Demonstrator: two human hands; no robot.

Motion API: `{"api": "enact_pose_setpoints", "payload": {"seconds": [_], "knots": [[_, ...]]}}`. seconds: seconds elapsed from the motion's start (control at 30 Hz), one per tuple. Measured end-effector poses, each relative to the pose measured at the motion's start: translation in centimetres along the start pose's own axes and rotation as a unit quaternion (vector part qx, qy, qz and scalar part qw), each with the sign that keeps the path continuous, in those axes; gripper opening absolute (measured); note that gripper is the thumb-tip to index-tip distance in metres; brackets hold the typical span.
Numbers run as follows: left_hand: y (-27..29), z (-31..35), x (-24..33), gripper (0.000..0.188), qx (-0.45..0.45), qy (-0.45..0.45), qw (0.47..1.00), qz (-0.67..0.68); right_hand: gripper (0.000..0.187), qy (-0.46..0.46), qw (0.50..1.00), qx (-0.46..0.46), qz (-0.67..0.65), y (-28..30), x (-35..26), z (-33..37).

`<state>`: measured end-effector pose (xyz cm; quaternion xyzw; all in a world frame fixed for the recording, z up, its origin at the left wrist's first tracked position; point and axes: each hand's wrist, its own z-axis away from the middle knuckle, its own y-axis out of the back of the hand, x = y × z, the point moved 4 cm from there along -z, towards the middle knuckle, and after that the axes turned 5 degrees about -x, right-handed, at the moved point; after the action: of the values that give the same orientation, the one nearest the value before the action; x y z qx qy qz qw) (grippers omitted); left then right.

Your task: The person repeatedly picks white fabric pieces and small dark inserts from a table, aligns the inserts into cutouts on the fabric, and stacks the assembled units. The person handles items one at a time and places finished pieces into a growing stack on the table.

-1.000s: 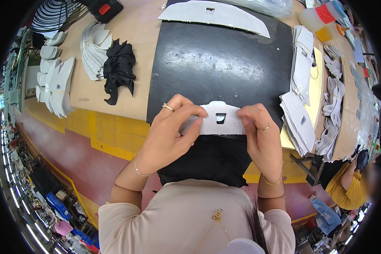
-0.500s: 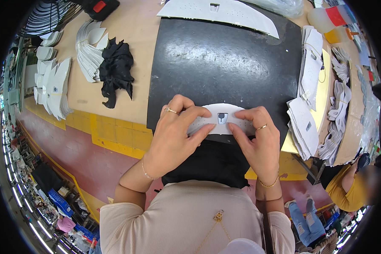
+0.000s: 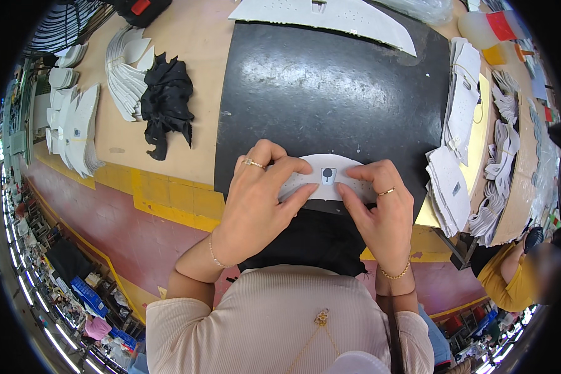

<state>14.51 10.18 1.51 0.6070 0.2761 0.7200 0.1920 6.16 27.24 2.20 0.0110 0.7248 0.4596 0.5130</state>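
Note:
A white curved panel with small perforations [image 3: 327, 161] lies at the near edge of a black mat [image 3: 330, 100]. In its middle sits a small pale patch with a dark tree-like shape [image 3: 328, 176]. My left hand [image 3: 258, 187] grips the panel's left part between thumb and fingers. My right hand [image 3: 380, 199] pinches the right part the same way, its thumb close beside the patch. The panel's outer ends are partly hidden under my hands. At the mat's far edge rests a larger white perforated panel [image 3: 324, 20] with a cut-out.
On the left stand bundled white pieces [image 3: 121, 75], a crumpled black cloth [image 3: 167, 100] and more stacked panels [image 3: 81, 134]. To the right are stacked white panels [image 3: 450, 190], rolled bundles [image 3: 502, 149] and a bottle with a red band [image 3: 489, 28]. A person in yellow [image 3: 508, 280] is at the lower right.
Both hands keep their hold on the panel, nearly unmoved. The patch in its middle now shows its dark shape more plainly. The view has shifted slightly.

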Motion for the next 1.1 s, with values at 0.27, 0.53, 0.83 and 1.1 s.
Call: {"api": "enact_pose_setpoints", "payload": {"seconds": [0.27,0.53,0.83,1.1], "knots": [[0.08,-0.15,0.09,0.024,-0.005,0.006,1.0,-0.001,0.023,0.003,1.0,0.007,0.001,-0.03,-0.01,-0.01],[0.16,-0.28,0.22,0.026,-0.014,0.027,0.999,-0.022,0.022,0.0,1.0,0.007,0.001,-0.03,0.05,0.02],[0.06,-0.25,0.22,0.025,-0.014,0.017,1.0,-0.011,0.022,-0.001,1.0,0.003,0.006,-0.08,0.0,-0.03],[0.02,-0.19,0.08,0.025,-0.008,0.023,1.0,-0.007,0.022,-0.011,1.0,0.001,0.008,-0.13,-0.12,-0.11]]}}
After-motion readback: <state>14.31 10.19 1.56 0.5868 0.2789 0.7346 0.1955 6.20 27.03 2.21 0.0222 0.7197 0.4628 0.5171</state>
